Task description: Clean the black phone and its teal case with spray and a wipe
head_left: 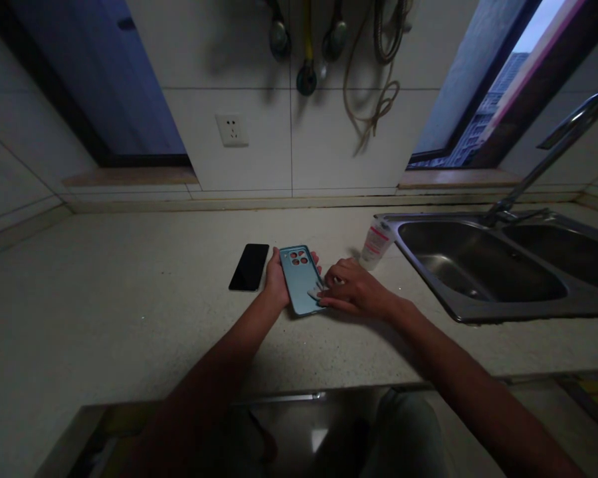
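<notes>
A pale blue-green phone case (295, 282) rests in my left hand (277, 281), tilted over the counter. Skin tones show through its round camera cutouts, and my fingertips curl around its far right edge. My right hand (353, 289) pinches a small whitish piece, perhaps a folded wipe or cloth (314, 293), against the lower right of the case. Its exact kind is hard to make out. Just left of my left hand, a black phone (250, 267) lies flat, dark side up. Behind my right hand stands a whitish tube (377, 243) with pink print.
To the right is a steel double sink (431, 297) with a tall faucet (541, 159). The speckled counter (104, 292) runs to a tiled wall with a power outlet (232, 130). Valves (306, 78) and a tied cord (376, 116) hang above. The counter's front edge is near my body.
</notes>
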